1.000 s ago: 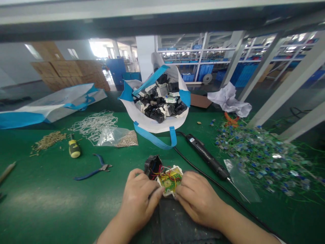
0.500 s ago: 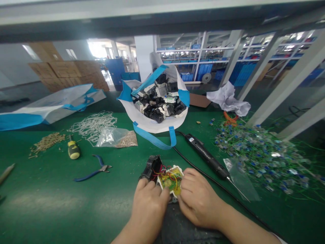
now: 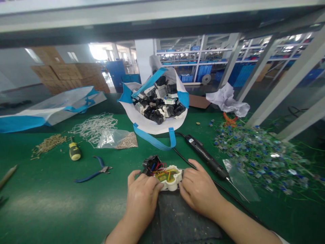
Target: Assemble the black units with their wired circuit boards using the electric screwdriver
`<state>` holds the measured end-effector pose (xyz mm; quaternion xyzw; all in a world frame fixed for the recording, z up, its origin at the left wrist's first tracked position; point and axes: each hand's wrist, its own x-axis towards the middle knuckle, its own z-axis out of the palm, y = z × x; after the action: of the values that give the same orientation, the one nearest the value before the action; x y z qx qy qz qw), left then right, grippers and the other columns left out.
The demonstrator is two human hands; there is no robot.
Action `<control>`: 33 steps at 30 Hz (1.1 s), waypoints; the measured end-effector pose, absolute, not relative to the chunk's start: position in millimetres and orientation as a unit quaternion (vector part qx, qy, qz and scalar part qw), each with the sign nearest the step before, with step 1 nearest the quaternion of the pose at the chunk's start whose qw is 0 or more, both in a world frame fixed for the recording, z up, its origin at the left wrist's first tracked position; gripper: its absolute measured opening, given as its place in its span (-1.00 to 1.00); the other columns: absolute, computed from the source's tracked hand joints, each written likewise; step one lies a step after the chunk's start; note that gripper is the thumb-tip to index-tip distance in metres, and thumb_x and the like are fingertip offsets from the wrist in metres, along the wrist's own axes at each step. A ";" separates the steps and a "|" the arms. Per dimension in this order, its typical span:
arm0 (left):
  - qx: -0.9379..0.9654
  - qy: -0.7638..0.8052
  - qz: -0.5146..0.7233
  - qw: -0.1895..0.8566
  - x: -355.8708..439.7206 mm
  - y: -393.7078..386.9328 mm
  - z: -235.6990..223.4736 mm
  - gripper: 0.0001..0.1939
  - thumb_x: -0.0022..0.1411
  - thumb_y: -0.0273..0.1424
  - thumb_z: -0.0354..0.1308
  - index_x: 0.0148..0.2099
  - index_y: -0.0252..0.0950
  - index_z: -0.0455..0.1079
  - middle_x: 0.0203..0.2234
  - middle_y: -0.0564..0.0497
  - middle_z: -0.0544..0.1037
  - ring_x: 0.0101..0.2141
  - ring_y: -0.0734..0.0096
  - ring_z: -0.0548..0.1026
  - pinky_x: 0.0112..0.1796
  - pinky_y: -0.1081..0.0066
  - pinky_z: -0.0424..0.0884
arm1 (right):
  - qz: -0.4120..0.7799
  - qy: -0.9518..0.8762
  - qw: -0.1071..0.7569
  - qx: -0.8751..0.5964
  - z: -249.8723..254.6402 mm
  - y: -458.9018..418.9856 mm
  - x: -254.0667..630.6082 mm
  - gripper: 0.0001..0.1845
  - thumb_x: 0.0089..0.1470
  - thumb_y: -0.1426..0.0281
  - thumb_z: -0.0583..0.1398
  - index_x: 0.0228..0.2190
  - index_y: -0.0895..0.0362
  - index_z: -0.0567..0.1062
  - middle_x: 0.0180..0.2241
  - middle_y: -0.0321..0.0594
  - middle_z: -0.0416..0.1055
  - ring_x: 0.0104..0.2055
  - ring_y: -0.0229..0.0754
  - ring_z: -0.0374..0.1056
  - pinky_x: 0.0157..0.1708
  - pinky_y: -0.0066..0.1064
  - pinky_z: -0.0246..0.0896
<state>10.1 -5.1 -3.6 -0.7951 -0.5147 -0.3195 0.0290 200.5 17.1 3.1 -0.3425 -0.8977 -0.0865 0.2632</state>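
A small white housing (image 3: 169,177) with a green circuit board and red and yellow wires lies near the front of the green table, at the far edge of a dark mat (image 3: 182,220). A black part (image 3: 150,162) hangs off it by the wires. My left hand (image 3: 142,198) grips the housing's left side with curled fingers. On the other side, my right hand (image 3: 199,191) pinches its right edge. Both hands rest low over the mat.
A white and blue bag (image 3: 157,101) full of black and white parts stands behind. A black electric screwdriver (image 3: 207,157) with its cable lies right. Blue pliers (image 3: 93,171), a yellow screwdriver (image 3: 74,150), a screw bag (image 3: 116,139) sit left; green-wired parts (image 3: 259,156) pile right.
The housing has been tipped down from facing me to lying flatter on the mat's far edge. Both hands lowered with it and kept their grip.
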 end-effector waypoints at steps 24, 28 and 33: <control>-0.794 -0.532 -0.287 0.063 13.0 -3.0 -5.3 -0.85 0.07 -0.44 0.09 -0.24 -0.29 0.36 -0.55 0.03 0.48 -0.48 0.34 0.37 -0.13 0.14 0.07 | -0.015 -0.890 0.172 -0.423 -3.2 18.9 199.6 -0.85 0.00 0.55 0.06 -0.37 0.16 0.39 -0.19 -0.15 0.31 -0.17 -0.13 0.22 0.05 -0.07 -0.17; -0.806 -0.512 -0.293 0.056 8.4 -0.9 -6.1 -0.84 0.11 -0.43 0.05 -0.21 -0.29 0.33 -0.54 0.05 0.46 -0.48 0.36 0.36 -0.14 0.15 0.06 | -0.020 -0.888 0.178 -0.424 -4.9 20.9 201.8 -0.84 0.00 0.57 0.06 -0.37 0.16 0.40 -0.20 -0.15 0.32 -0.13 -0.14 0.21 0.06 -0.07 -0.20; -0.820 -0.497 -0.284 0.012 -2.8 2.1 2.3 -0.86 0.11 -0.41 0.07 -0.23 -0.23 0.35 -0.52 0.07 0.45 -0.43 0.37 0.37 -0.10 0.14 0.03 | -0.017 -0.884 0.205 -0.420 -9.2 23.5 205.0 -0.86 0.01 0.57 0.07 -0.38 0.17 0.41 -0.14 -0.15 0.32 -0.04 -0.15 0.18 0.11 -0.05 -0.32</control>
<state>-2.8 2.1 2.3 -0.8196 -0.4974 -0.2842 0.0117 205.0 23.5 -9.2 -0.4203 -0.8837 -0.0171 0.2051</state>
